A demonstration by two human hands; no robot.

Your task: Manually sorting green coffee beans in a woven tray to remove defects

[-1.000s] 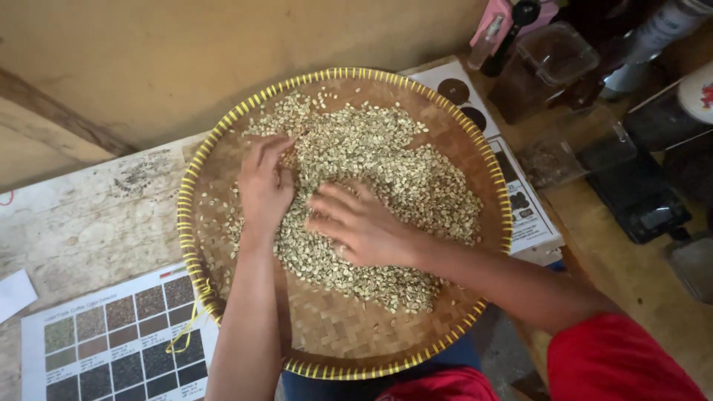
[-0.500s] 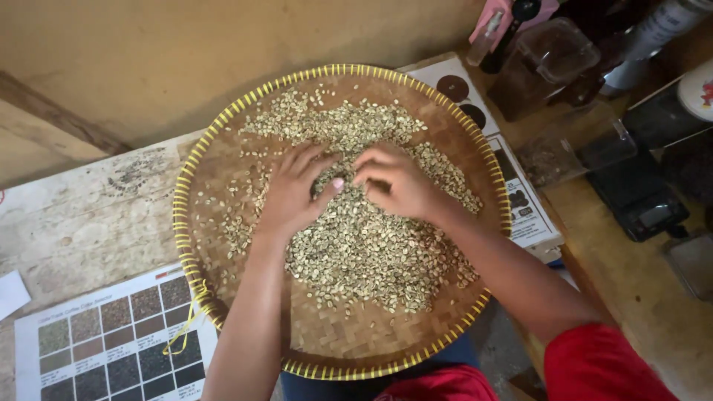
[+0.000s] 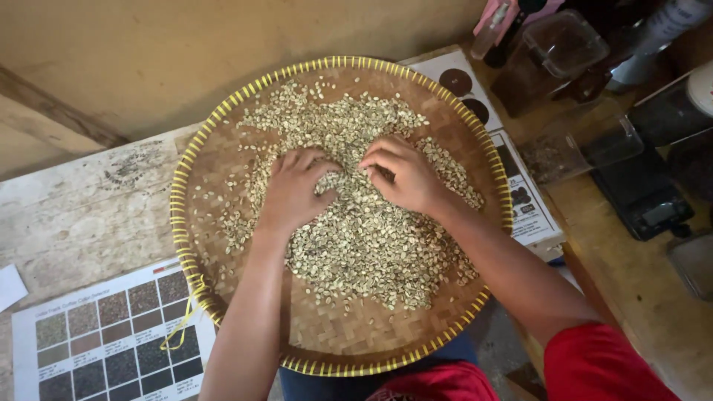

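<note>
Both hands rest in the pale beans (image 3: 371,245): left hand (image 3: 293,189) spread flat, right hand (image 3: 401,174) curled loosely.

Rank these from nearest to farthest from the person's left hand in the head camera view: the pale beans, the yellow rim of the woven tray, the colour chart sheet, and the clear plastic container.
From the left hand:
1. Pale beans: under the fingers, touching.
2. Yellow rim of the woven tray: to its left.
3. Colour chart sheet: lower left, on the table.
4. Clear plastic container: far upper right.
</note>
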